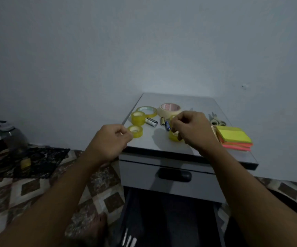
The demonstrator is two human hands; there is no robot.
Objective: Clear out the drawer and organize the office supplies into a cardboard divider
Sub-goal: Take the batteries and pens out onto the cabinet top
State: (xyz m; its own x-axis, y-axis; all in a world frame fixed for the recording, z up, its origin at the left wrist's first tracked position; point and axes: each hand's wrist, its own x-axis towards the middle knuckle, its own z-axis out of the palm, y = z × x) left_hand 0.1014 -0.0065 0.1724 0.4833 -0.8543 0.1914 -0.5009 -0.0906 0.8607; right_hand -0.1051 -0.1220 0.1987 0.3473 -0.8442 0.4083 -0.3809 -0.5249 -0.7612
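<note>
On the grey cabinet top [154, 141] lie several yellow tape rolls, batteries and notes. My left hand [111, 139] pinches a small yellow tape roll [135, 131] at the top's left edge. My right hand [191, 129] has its fingers curled round another yellow tape roll [173, 136] near the middle. Behind them sit a thicker yellow roll [137, 118], a wide flat yellow roll [147, 111] and a beige masking tape roll [170, 108]. Batteries [151, 121] lie between the rolls. A lower drawer [162, 220] stands pulled out, dark inside.
A stack of yellow and pink sticky notes [234, 138] lies at the right edge, with scissors [216, 121] behind it. The upper drawer front with its black handle [174, 175] is closed. A water jug [10, 134] stands on the patterned floor at left. White pens [129, 240] lie in the open drawer.
</note>
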